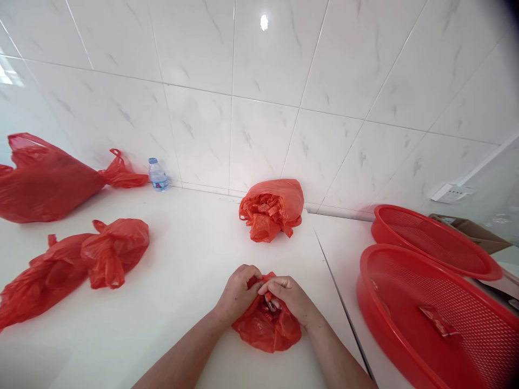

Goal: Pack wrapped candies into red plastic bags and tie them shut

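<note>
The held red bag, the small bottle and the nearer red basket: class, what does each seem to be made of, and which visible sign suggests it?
Held red bag: thin, slightly glossy plastic film, judging by its crinkles.
Small bottle: probably clear, shiny plastic, given its see-through sides; glass isn't ruled out.
Nearer red basket: likely moulded hard plastic, smooth-rimmed with regular mesh.

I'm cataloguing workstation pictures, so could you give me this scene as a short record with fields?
Left hand: fingers curled at the top of a red bag
Right hand: fingers at the same bag, close beside the left
Bag contents: cannot be made out
Surface: white tabletop
Behind: a bundled bag, near the tiled wall
Left side: several filled bags; a blue-capped bottle, upright
Right side: two red baskets
</note>
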